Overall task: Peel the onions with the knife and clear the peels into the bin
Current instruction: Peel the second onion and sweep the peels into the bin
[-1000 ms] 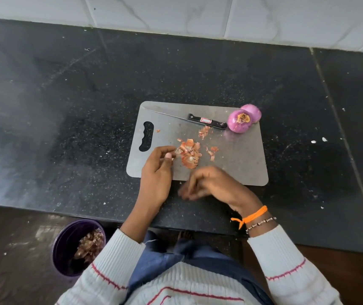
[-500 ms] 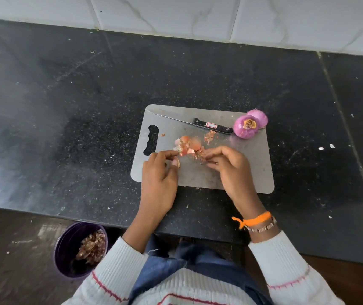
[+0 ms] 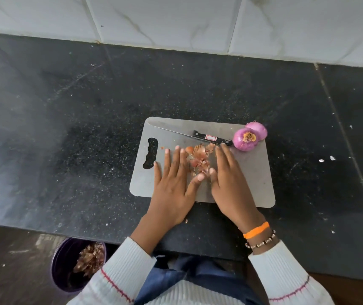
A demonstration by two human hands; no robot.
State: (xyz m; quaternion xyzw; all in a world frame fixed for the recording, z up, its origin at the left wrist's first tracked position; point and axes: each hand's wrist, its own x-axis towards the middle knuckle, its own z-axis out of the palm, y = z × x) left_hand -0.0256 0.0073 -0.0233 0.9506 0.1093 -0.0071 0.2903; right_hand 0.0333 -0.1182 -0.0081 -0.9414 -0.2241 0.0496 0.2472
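Note:
Two peeled purple onions [image 3: 247,138] sit at the far right corner of a grey cutting board [image 3: 248,181]. A black-handled knife [image 3: 209,137] lies along the board's far edge, blade pointing left. A small heap of orange onion peels [image 3: 198,158] lies mid-board. My left hand [image 3: 174,183] lies flat on the board left of the heap, fingers straight. My right hand [image 3: 226,179] lies flat on the right side of it, fingers straight. The peels sit between the two hands, and the thumbs nearly meet below them.
A purple bin [image 3: 75,267] with peels inside stands on the floor, below the counter edge at the lower left. The black stone counter [image 3: 66,128] runs back to a white tiled wall [image 3: 176,20]. Small white specks lie on the counter at right.
Both hands have gone from pinching at the peels with curled fingers to lying flat with straight fingers on either side of the heap. The view has moved closer.

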